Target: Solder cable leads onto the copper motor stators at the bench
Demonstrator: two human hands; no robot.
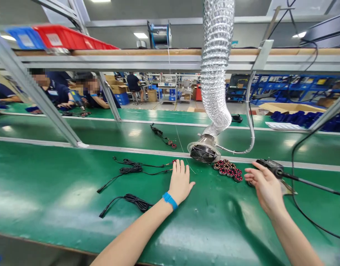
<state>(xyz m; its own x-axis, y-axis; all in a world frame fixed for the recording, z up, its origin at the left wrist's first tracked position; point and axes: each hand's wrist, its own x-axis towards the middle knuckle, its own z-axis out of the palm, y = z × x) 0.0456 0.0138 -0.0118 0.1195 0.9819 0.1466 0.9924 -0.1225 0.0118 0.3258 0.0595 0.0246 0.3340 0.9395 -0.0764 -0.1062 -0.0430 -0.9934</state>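
My left hand [181, 180], with a blue wristband, reaches over the green bench, palm down, fingers extended, at the wire ends of a black cable bundle [131, 168]; a small red part shows at its fingertips. A second black cable bundle [138, 201] lies nearer, partly behind my left forearm. To the right, my right hand [265, 184] has its fingers spread beside a black device [271, 167] with a thick cord. Between the hands sits a cluster of round red-and-black coil parts [228, 169]. Nothing is visibly held in either hand.
A silver flexible duct [216, 74] hangs down to a round black fan grille [203, 153] above the bench. Beyond the metal rail, another cable with coils [158, 132] lies on the green surface. Several people sit further back at the left. A loose cord curves along the right.
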